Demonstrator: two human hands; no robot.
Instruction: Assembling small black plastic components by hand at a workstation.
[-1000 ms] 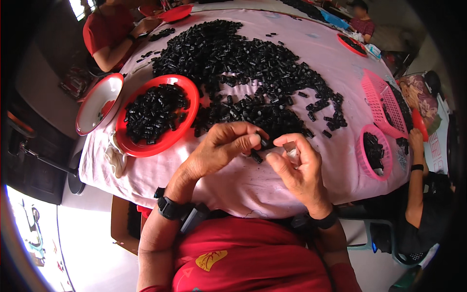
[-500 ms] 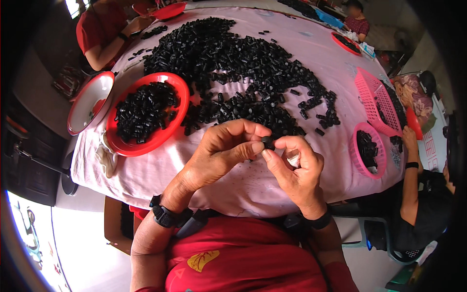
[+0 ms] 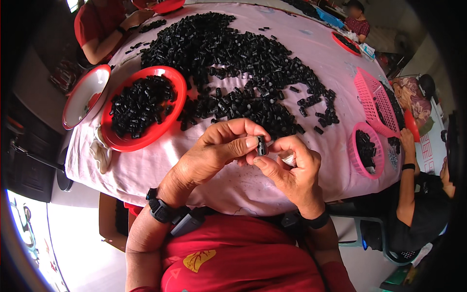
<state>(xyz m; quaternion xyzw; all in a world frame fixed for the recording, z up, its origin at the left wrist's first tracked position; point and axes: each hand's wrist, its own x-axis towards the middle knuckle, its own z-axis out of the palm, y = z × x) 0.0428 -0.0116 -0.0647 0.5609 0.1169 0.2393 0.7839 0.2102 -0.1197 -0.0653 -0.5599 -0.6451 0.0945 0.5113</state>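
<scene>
Fingers of the left hand (image 3: 216, 151), in the head view, pinch a short black cylinder (image 3: 261, 145) between thumb and forefinger, so that it stands nearly upright just beyond their tips. Close to its right, the right hand (image 3: 297, 173) has its thumb and forefinger parted around the cylinder's lower end, while its curled fingers cradle a white scrap (image 3: 288, 158). Just past both sets of fingertips lies a heap of black pieces (image 3: 199, 56) of like kind, spread over a pink cloth (image 3: 335, 160); left of the left fingers a red basin (image 3: 179, 97) bears more of them, and well to the right of the right fingers is a round pink basket (image 3: 354, 158) with dark pieces inside. For good handling, a light pinch near one end seems best, leaving most of the surface in sight, with the right thumb and forefinger probably best used to turn the piece slowly, wrists low and even over the cloth so a slip lands softly. Whether the right fingertips touch the cylinder cannot be told; its far side and upper end are partly covered by the left fingers. The white scrap is mostly tucked out of sight, its material unclear, and the co-worker in black (image 3: 423, 204) at far right is partly lost in the dark rim.
</scene>
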